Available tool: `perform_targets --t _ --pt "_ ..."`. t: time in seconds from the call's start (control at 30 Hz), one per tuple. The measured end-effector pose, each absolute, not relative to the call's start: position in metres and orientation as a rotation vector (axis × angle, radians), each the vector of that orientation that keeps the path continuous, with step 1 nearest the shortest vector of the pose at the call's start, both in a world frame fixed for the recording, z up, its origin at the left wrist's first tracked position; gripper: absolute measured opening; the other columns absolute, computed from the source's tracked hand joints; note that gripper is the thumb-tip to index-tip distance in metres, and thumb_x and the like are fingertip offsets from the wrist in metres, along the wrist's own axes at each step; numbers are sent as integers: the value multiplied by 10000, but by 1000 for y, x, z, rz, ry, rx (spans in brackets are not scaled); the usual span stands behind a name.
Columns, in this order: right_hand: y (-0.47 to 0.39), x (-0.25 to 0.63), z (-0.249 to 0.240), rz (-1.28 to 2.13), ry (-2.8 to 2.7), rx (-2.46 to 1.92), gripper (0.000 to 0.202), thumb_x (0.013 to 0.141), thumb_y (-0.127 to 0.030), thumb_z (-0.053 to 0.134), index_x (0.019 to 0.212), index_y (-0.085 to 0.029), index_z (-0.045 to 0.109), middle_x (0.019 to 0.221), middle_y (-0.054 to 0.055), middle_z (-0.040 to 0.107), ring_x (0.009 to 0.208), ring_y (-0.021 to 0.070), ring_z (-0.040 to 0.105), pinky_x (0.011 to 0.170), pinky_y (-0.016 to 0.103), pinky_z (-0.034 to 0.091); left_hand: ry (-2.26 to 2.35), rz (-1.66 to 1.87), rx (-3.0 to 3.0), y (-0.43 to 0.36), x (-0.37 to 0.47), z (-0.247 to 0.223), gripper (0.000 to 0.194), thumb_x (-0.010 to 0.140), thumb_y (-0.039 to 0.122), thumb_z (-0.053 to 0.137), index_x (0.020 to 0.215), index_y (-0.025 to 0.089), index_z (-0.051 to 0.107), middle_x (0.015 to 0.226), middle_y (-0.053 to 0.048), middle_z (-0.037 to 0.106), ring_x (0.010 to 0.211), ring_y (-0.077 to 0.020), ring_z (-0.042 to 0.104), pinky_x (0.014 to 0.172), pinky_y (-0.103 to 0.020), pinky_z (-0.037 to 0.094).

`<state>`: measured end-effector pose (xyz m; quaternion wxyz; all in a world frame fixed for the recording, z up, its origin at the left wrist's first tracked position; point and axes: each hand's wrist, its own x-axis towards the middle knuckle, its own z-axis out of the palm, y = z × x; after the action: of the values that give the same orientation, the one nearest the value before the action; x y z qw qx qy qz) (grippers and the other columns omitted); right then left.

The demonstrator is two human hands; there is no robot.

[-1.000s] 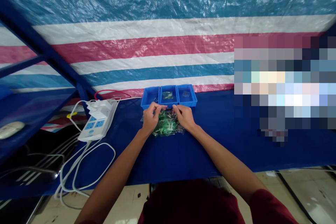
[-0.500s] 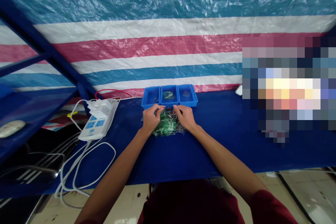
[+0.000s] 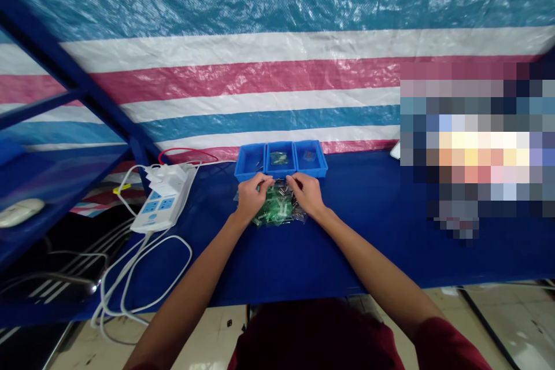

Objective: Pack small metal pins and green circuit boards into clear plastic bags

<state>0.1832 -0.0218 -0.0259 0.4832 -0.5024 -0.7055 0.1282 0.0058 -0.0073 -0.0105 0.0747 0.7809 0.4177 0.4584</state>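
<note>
- The left hand (image 3: 252,195) and right hand (image 3: 309,192) are both pinched, thumb to finger; whether they grip anything (the tips are tiny here) cannot be told.
- The heap of shiny green-and-clear plastic packets (image 3: 277,208) lies between them and to their near side, longer left to right, neither hand clearly closer.
- Three blue rectangular plastic bins (image 3: 280,173) stand just beyond the hands on the dark-blue tabletop (image 3: 286,266).

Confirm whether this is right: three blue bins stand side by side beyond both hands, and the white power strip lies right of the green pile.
Not quite: the head view shows the white power strip left of the green pile. The three blue bins do stand side by side beyond the left hand and right hand.
</note>
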Motion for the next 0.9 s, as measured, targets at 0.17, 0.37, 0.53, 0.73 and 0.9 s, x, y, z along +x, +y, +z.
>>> perform_targets --t 0.17,0.37,0.53,0.73,0.9 --pt "-21 184 -27 311 -1695 -1217 321 939 -382 440 774 -193 640 723 31 651 648 159 569 631 264 398 1188 1433 2284 -9 9 -8 173 892 286 568 857 183 702 840 -25 750 705 -143 696 715 -246 541" --pt "-21 184 -27 316 -1693 -1230 332 942 -384 427 784 -192 647 735 40 659 649 166 572 634 273 407 1188 1463 2127 -9 11 -3 166 822 332 661 801 180 726 819 -35 742 711 -164 683 692 -273 552" --pt "-21 184 -26 317 -1692 -1248 344 944 -391 421 785 -194 653 737 43 661 638 166 568 633 275 409 1220 1446 2059 -7 9 -1 202 830 347 640 754 173 706 772 -32 726 713 -162 665 695 -265 537" --pt "-21 184 -27 305 -1674 -1203 325 942 -369 440 780 -185 653 727 38 655 628 161 568 616 269 394 1240 1394 2063 -6 8 -2 245 902 329 535 806 179 703 782 -15 725 688 -139 655 705 -240 515" --pt "-21 184 -28 312 -1664 -1204 334 940 -380 444 777 -183 658 738 41 663 624 159 569 621 271 401 1202 1387 2135 -6 8 -7 253 892 365 556 842 175 716 625 4 669 546 -124 599 617 -235 496"
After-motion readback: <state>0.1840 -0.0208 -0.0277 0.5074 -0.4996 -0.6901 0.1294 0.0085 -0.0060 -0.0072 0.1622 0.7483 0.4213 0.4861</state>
